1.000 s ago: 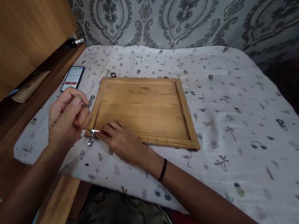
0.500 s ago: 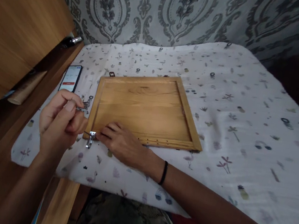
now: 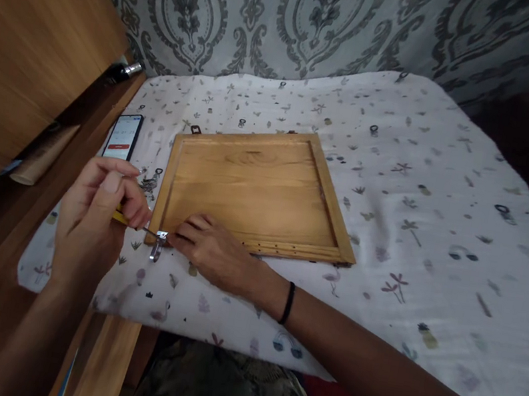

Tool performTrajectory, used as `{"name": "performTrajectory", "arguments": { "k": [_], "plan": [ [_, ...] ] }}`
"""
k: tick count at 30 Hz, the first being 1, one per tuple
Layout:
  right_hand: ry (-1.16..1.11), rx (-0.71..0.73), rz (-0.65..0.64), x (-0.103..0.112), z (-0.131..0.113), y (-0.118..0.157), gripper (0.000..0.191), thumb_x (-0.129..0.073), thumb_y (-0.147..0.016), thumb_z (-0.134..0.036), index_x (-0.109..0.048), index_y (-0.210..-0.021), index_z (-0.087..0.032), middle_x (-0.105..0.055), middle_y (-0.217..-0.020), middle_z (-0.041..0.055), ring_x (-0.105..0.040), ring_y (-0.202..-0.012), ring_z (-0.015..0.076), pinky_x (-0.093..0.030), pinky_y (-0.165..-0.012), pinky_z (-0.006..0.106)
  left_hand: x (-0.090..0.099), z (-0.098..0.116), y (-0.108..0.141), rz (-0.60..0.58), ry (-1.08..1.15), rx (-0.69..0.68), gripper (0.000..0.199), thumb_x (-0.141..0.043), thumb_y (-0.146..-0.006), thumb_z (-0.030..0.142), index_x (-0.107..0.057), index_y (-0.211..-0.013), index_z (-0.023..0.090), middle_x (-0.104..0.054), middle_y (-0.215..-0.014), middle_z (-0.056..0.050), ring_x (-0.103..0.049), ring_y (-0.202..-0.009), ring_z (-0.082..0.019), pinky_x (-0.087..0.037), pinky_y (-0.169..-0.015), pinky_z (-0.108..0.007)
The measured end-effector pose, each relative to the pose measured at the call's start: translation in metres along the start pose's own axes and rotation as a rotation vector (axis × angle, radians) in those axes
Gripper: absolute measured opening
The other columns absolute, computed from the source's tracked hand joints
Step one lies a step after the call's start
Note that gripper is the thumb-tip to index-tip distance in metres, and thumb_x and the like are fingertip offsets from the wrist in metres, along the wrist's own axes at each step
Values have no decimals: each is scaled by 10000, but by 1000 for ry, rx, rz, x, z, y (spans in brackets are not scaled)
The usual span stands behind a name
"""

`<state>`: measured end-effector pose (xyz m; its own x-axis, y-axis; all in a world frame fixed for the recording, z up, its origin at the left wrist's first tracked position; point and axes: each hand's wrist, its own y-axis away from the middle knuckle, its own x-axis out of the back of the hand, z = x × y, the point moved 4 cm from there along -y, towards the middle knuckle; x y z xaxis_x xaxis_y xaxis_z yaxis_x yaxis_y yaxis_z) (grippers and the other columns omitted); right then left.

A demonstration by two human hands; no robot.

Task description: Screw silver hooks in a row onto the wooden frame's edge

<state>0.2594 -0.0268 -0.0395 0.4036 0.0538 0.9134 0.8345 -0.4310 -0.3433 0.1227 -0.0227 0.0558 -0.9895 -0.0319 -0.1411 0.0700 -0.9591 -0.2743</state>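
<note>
One phone (image 3: 123,134) lies on the cloth (image 3: 424,184), left of the wooden panel (image 3: 246,188). Nearer the body, off the panel's left edge, the left hand (image 3: 91,216) is raised with fingers curled and thumb on top, closed around a yellow-handled screwdriver (image 3: 120,217). Its shaft slants to the metal hinge (image 3: 158,245) at the panel's near left corner. At that shallow angle the tip could skid off and scratch the wood or jab the nearby fingers. Right of the hinge, the right hand (image 3: 215,250) presses palm down on the panel's near edge, fingertips beside the hinge; if that hold slackens, the hinge could likely shift.
</note>
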Motion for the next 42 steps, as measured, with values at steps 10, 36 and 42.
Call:
{"name": "performTrajectory", "arguments": {
  "k": [10,36,42],
  "plan": [
    [25,-11,8,-1,0,1,201,-542,-1054,-183,-667,-1197,-120,-697,-1095,104,-527,-1028,263,-433,-891,407,-13,-6,1,-24,63,32,167,-703,-944,259,-643,-794,217,-197,-462,106,-100,-389,-46,-131,-405,-230],
    [45,-9,13,0,-1,0,195,-508,-1064,-165,-646,-1197,-127,-681,-1070,95,-530,-1008,258,-443,-890,406,1,-6,-5,53,91,-19,202,-655,-971,259,-610,-777,224,-187,-468,100,-85,-398,-52,-115,-401,-237],
    [47,-5,5,0,-2,0,213,-501,-1064,-159,-620,-1239,-132,-670,-1097,104,-516,-1006,258,-441,-875,412,0,-6,-2,74,92,-14,213,-682,-956,270,-592,-768,225,-197,-472,98,-97,-400,-53,-116,-405,-236]
  ]
}}
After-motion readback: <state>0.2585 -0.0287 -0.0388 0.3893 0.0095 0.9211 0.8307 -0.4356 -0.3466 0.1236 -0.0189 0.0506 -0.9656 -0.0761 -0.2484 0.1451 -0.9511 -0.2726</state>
